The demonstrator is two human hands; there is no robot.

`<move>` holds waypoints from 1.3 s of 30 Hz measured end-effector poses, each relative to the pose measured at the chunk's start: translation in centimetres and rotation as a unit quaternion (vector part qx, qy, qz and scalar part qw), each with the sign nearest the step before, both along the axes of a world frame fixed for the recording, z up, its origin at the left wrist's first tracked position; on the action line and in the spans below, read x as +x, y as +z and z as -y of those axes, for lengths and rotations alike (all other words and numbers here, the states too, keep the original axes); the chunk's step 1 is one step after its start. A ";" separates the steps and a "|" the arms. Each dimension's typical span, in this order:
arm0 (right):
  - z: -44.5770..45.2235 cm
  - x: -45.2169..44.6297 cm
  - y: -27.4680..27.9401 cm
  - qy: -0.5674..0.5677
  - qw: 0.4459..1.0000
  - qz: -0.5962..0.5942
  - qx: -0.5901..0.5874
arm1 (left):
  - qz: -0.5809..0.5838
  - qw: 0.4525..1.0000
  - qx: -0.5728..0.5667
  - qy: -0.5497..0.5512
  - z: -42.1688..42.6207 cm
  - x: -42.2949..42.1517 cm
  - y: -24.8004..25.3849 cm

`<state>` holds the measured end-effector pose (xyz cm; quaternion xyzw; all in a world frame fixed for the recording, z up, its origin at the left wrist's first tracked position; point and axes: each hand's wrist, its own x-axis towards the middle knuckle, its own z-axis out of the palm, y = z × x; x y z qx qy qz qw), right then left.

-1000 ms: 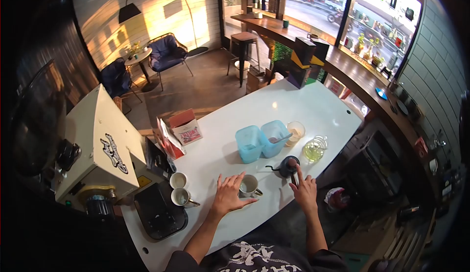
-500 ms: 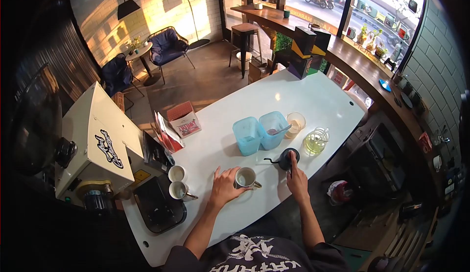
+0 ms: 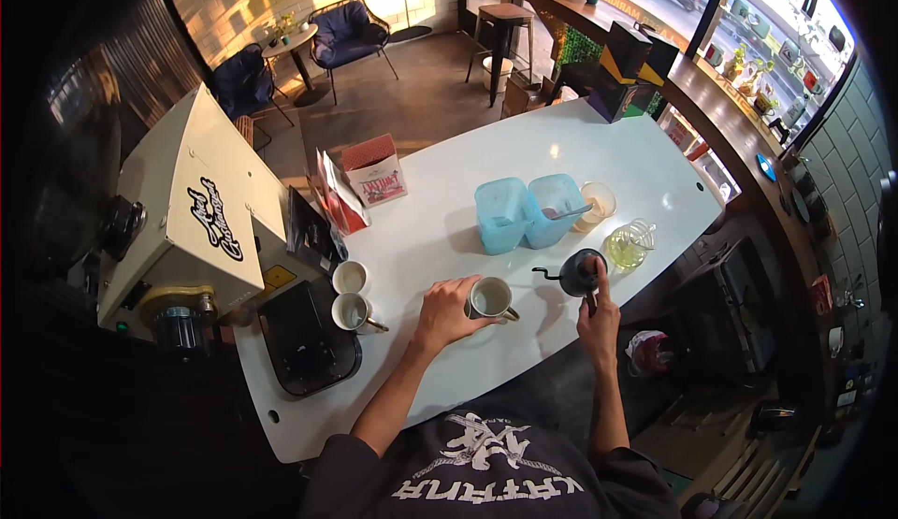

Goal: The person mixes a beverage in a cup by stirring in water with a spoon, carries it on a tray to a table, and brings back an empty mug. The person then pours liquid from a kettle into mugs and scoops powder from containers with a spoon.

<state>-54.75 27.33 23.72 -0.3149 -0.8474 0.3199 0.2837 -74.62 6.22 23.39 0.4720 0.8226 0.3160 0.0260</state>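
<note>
My left hand (image 3: 448, 314) is closed around the side of a light-coloured mug (image 3: 489, 298) on the white table. The mug's handle points toward the lower right. In my right hand (image 3: 599, 311) is the handle of a small dark gooseneck kettle (image 3: 574, 277), with a finger lying along its lid. Its thin spout points left, toward the mug. The kettle seems to hang slightly above the table, with a shadow beneath. Just beyond the kettle stands a glass server (image 3: 628, 246) of yellowish liquid.
Two translucent blue containers (image 3: 502, 218) stand mid-table, with a glass cup (image 3: 596, 207) beside them. At left are two more cups (image 3: 351, 311), a black tray (image 3: 304, 351) and a cream machine (image 3: 201, 210). Dark boxes (image 3: 625, 75) stand on the far corner.
The camera view has tilted, so the whole scene sits higher and further right. My left hand's fingers have drawn in around the mug. The kettle appears slightly raised in my right hand.
</note>
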 end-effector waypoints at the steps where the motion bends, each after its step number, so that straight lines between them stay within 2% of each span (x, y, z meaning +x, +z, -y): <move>1: 0.1 0.0 0.9 0.002 1.000 0.003 0.000 | -0.005 1.000 0.021 -0.002 -0.1 -0.1 -0.1; 8: 1.8 -0.8 5.7 0.028 0.999 0.016 -0.006 | 0.020 1.000 0.003 0.008 0.0 0.2 0.3; 10: 2.1 -1.2 6.1 0.037 0.999 0.020 0.001 | -0.029 0.999 0.010 0.013 0.0 0.2 -0.3; 15: 2.6 -1.6 7.1 0.051 0.995 0.081 0.018 | -0.003 0.999 -0.040 0.000 0.5 0.4 0.7; 17: 2.5 -1.9 6.6 0.070 0.993 0.075 0.064 | -0.009 0.998 -0.069 -0.003 1.0 -0.1 1.1; 23: 2.4 -2.5 5.6 0.086 0.983 0.075 0.144 | 0.002 1.000 -0.011 -0.009 3.8 -1.5 1.0; 25: 2.5 -2.6 6.3 0.080 0.983 0.086 0.141 | 0.056 0.998 -0.022 0.000 4.4 -1.6 0.5; 29: 2.1 -2.7 7.2 0.069 0.981 0.101 0.150 | 0.068 0.998 -0.004 -0.013 4.4 -1.1 -0.4; 31: 1.8 -2.8 7.5 0.066 0.981 0.099 0.152 | 0.115 0.992 0.057 -0.009 4.0 -0.8 -0.8; 33: 1.4 -2.7 7.5 0.076 0.978 0.072 0.178 | 0.122 0.991 0.057 -0.001 3.9 -0.5 -0.8; 39: 1.3 -1.9 6.6 0.078 0.976 0.094 0.179 | 0.116 0.990 0.082 0.020 3.4 -0.1 -0.9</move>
